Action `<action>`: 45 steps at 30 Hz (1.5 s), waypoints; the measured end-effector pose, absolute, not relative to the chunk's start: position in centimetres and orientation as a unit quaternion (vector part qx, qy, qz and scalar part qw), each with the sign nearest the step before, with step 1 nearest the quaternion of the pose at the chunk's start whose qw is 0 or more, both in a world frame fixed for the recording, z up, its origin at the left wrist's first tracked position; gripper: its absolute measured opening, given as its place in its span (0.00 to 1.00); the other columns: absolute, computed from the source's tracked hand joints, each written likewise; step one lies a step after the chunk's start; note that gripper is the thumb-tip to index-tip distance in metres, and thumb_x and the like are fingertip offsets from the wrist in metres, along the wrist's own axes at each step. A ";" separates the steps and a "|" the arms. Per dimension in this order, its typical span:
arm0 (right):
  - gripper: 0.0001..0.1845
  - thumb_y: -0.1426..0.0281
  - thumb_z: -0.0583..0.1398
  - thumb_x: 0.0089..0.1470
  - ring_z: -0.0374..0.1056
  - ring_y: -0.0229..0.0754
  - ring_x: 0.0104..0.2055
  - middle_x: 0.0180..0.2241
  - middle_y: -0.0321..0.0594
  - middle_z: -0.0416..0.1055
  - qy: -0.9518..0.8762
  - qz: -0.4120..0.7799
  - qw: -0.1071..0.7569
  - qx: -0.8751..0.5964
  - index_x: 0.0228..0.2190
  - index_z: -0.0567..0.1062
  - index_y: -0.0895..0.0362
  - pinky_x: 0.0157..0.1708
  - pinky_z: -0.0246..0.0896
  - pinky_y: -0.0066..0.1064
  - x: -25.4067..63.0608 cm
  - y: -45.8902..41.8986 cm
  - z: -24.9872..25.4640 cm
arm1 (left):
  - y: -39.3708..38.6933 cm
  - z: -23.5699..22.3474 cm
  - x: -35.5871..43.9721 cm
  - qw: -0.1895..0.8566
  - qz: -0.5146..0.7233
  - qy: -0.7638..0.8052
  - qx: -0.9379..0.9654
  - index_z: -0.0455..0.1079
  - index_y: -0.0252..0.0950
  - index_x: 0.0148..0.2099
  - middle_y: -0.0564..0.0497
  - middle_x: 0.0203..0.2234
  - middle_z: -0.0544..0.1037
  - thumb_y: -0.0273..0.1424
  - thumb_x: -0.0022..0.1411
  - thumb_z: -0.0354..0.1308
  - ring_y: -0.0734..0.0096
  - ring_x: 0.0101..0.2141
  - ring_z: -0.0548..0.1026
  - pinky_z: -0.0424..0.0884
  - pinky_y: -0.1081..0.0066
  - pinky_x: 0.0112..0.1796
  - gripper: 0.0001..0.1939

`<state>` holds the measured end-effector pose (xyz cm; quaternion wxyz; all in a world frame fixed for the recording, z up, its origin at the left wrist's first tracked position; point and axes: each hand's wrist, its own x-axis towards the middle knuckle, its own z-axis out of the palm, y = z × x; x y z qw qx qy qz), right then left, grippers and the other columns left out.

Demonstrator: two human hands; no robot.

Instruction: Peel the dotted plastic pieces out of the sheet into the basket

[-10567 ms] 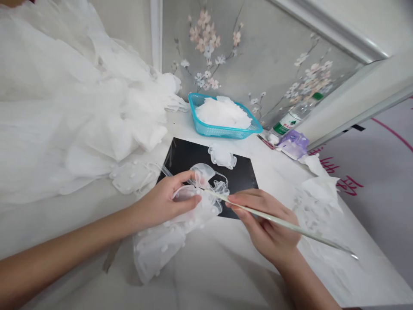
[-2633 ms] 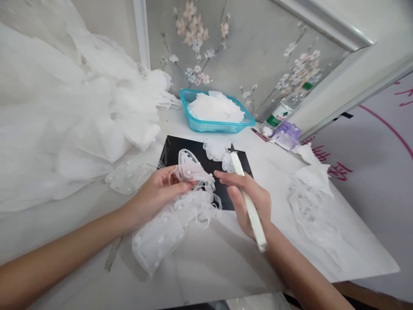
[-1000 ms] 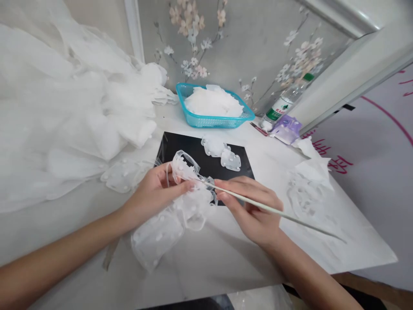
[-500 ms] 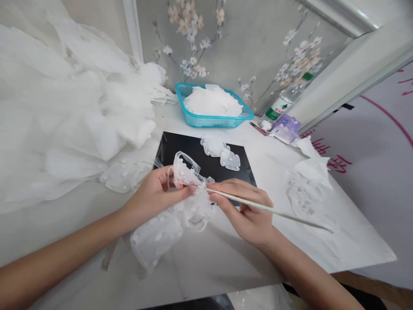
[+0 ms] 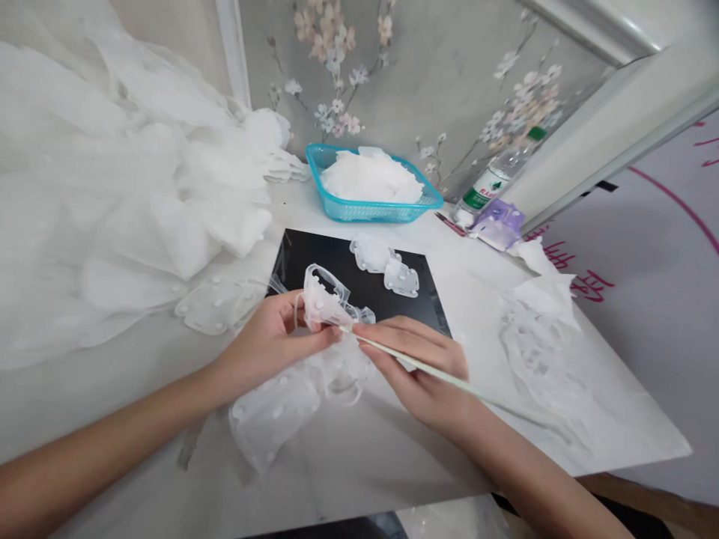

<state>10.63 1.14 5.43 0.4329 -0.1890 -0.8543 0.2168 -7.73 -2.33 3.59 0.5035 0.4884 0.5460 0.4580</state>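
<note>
My left hand [image 5: 269,355] is shut on a gathered piece of sheer white fabric [image 5: 323,299] dotted with small pearl-like beads. A longer beaded tulle panel [image 5: 275,419] hangs from that piece onto the white tabletop. My right hand [image 5: 419,370] grips a long, thin, pale-handled tool [image 5: 449,378], whose near end touches or nearly touches the fabric by my left fingers. Its far end blurs out to the right. Two small beaded fabric pieces [image 5: 387,266] lie on a black mat [image 5: 303,251] just beyond my hands.
A heap of white tulle gown fabric [image 5: 140,187] covers the left side. A turquoise plastic basket [image 5: 371,215] full of white pieces stands at the back, with a water bottle [image 5: 494,180] and purple packet [image 5: 497,227] to its right. Crumpled white sheer material [image 5: 533,333] lies at the right.
My right hand has moved slightly left and toward me, and the tool now slopes more steeply down to the right. My left hand has turned the fabric a little.
</note>
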 end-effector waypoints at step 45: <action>0.16 0.75 0.44 0.62 0.61 0.39 0.32 0.33 0.45 0.70 -0.982 0.013 0.174 -0.074 0.42 0.70 0.64 0.27 0.63 0.29 12.7 3.1 6.5 | -2.2 3.6 -8.2 0.552 0.412 0.533 0.492 0.67 0.36 0.18 0.57 0.15 0.69 0.30 0.44 0.58 0.77 0.19 0.66 0.62 0.78 0.22 0.07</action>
